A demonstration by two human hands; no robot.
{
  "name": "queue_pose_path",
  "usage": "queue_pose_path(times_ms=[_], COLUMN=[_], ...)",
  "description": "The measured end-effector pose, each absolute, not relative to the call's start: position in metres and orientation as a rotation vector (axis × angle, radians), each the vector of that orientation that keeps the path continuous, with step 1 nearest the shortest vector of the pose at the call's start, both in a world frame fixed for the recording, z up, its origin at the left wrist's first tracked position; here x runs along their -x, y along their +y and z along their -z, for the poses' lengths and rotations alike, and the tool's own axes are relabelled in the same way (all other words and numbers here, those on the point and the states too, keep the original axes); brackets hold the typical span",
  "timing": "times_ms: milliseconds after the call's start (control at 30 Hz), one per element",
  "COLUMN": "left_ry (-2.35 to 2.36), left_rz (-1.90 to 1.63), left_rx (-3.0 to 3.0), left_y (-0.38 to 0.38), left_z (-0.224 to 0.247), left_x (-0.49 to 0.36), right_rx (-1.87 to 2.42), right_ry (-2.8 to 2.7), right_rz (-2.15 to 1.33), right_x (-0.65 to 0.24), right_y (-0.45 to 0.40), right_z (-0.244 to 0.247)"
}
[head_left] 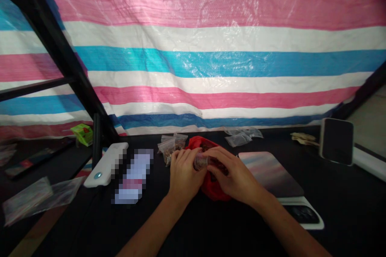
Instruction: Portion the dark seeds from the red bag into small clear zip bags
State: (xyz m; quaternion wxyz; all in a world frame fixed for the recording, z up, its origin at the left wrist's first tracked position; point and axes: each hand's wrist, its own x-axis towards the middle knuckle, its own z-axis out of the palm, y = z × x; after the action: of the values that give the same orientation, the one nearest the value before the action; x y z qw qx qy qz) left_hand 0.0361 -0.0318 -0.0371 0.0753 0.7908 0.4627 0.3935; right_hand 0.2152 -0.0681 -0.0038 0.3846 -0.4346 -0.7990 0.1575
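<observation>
In the middle of the black table my left hand (187,172) is closed round a small, see-through-looking ridged cylinder (201,162); its exact kind is too small to make out. My right hand (233,172) has its fingers and thumb pinched at the cylinder's right end. Beneath both hands lies a red plastic bag (215,192), spread open, with small brown pieces partly showing inside. Just beyond my left hand, several small zip bags (172,144) filled with brownish bits lie together. My hands hide much of the red bag.
Flat clear bags (239,138) lie at the back. On the left are a white device (107,164), a lit phone (134,176) and plastic sleeves (28,200). To the right are a laptop-like slab (271,172), a white-edged device (304,212) and a dark-screened stand (336,141).
</observation>
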Motion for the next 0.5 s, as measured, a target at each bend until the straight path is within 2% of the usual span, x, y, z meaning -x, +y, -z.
queue_pose_path(times_ms=[233,500], left_ry=[1.368,1.273], left_rz=[-1.167,-1.110], left_rx=[-2.392,-2.237], left_y=[-0.0328,-0.0335], left_z=[0.0345,0.0357], left_x=[-0.0380,-0.0405], right_rx=[1.040,1.172], right_ry=[-2.089,-1.963], right_rz=[-0.418,-0.421], right_x=[-0.2178,-0.2147], right_y=[-0.0664,-0.0670], right_z=[0.0042,0.0071])
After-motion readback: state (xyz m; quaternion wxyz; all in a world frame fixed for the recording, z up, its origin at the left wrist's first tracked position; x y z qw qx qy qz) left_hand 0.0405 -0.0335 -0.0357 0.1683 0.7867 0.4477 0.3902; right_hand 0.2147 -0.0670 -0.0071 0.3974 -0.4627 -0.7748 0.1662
